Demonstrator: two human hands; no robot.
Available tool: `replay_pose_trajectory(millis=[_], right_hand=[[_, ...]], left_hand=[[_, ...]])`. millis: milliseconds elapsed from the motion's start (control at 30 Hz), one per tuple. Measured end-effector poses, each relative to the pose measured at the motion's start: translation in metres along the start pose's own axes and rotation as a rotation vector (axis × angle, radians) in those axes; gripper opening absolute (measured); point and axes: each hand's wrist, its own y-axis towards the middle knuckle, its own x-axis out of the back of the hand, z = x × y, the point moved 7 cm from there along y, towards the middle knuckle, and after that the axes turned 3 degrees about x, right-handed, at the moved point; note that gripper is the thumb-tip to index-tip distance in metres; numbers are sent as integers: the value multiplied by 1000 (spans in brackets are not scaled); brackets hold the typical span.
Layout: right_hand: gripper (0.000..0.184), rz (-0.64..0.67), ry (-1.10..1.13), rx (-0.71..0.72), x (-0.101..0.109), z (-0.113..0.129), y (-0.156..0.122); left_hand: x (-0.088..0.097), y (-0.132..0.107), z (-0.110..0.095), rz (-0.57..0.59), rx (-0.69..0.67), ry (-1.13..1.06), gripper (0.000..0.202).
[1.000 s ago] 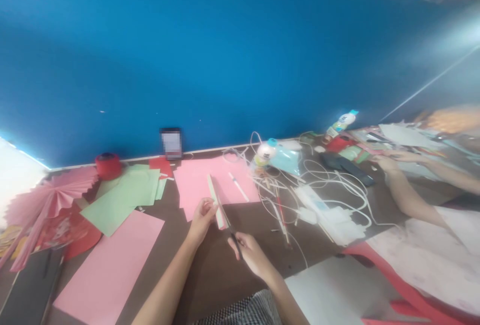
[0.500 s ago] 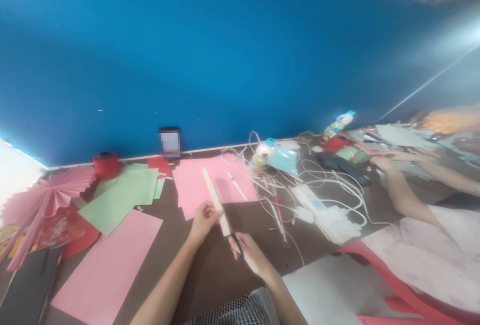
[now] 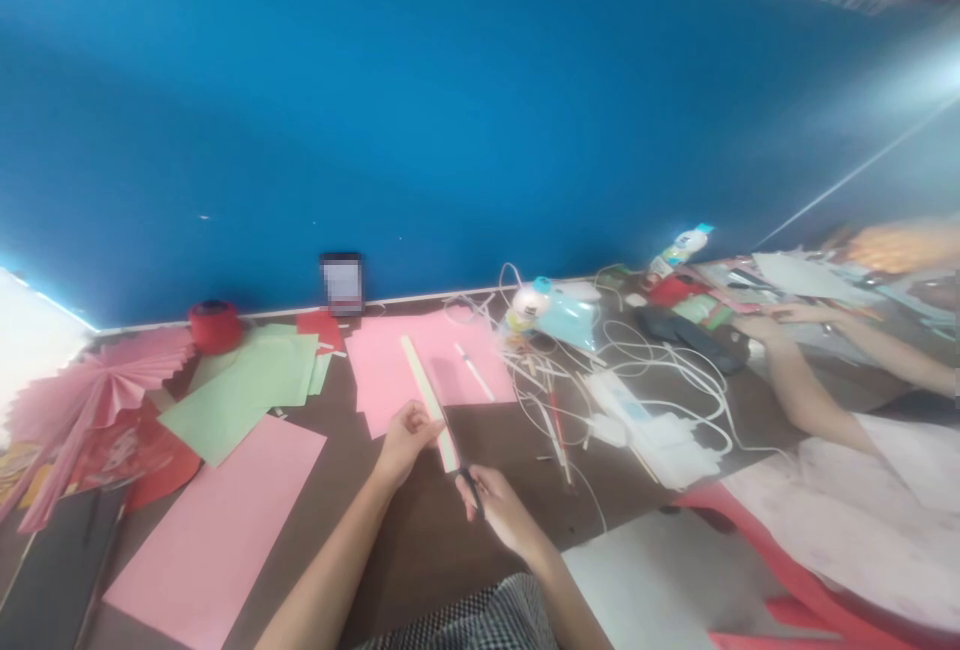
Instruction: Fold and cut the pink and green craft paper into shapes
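Observation:
My left hand [image 3: 403, 440] pinches a long folded strip of pale pink paper [image 3: 428, 396] that points up and away from me. My right hand [image 3: 499, 508] is closed round the handles of dark scissors [image 3: 466, 475], whose blades meet the near end of the strip. Both hands hover above a dark brown table [image 3: 420, 530]. A sheet of pink paper [image 3: 390, 365] lies flat just beyond the hands, with a small white stick [image 3: 475, 371] on it.
Another pink sheet [image 3: 217, 530] and green sheets [image 3: 247, 390] lie at left, with a pleated pink fan [image 3: 82, 400] and a red tape roll [image 3: 214, 326]. White cables and a power strip [image 3: 637, 420] tangle at right. Another person's arm [image 3: 795, 390] rests at right.
The strip has tilted a little more leftward and my hands shifted slightly; the scissors stay at its near end. The view drifted slightly.

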Motion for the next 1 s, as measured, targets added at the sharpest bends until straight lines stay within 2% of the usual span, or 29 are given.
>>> replay_pose_trajectory(millis=[333, 567, 700, 900, 1000], right_hand=[[36, -14, -29, 27, 1, 5, 3], [32, 18, 46, 20, -1, 12, 2], [38, 4, 56, 16, -1, 14, 3], [34, 2, 36, -3, 2, 11, 2], [32, 6, 40, -11, 3, 9, 1]], left_hand=[[-1, 0, 4, 40, 34, -2, 37], [-9, -5, 2, 125, 79, -30, 40], [-12, -7, -1, 156, 87, -10, 41], [-9, -5, 3, 152, 99, 4, 37], [-11, -5, 6, 185, 96, 1, 33]])
